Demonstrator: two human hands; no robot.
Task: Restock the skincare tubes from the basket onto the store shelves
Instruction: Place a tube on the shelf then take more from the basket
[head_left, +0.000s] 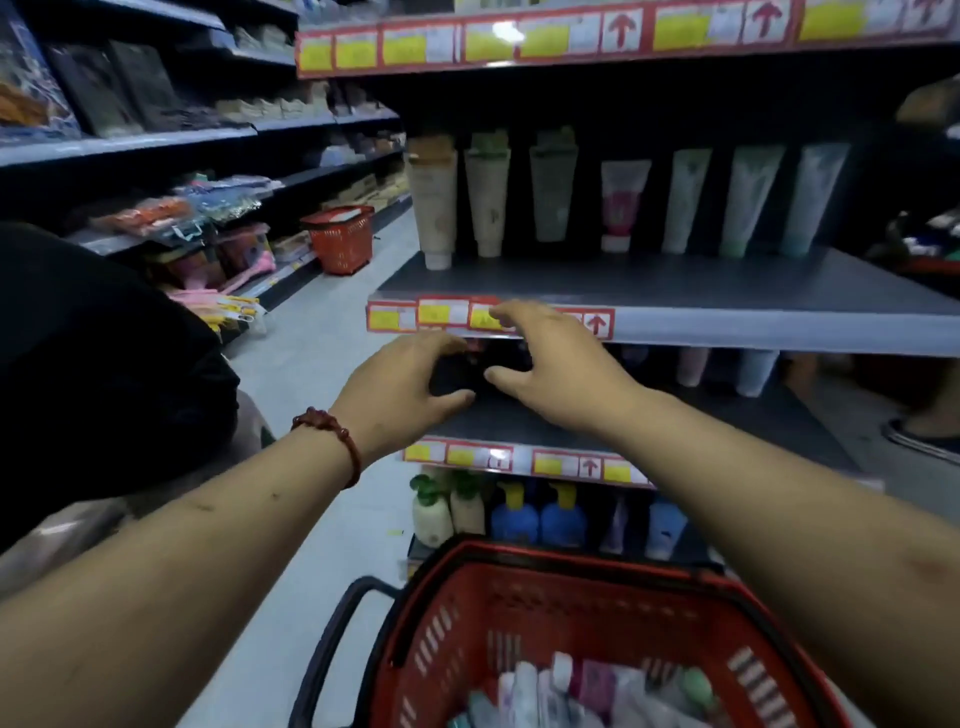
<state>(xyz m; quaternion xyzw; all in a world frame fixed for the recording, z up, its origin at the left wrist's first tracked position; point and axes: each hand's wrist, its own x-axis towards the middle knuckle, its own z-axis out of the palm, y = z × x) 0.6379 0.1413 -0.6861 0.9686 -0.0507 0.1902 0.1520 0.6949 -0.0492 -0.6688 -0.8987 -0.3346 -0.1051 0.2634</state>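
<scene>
The dark shape (460, 375) on the shelf (524, 418) above the red basket (519, 558) may fall over if a hand bumps it, because it is dim there. The left hand (400, 387) curves around it; whether it really grips, I cannot tell. The right hand (550, 364) is spread loosely and holds nothing. The skincare tubes (571, 691) lie inside the basket.

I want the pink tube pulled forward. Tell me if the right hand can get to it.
Probably yes. The right hand is by the front edge of the shelf, which is bare ahead of the pink tube; it need only lift and reach in.
</scene>
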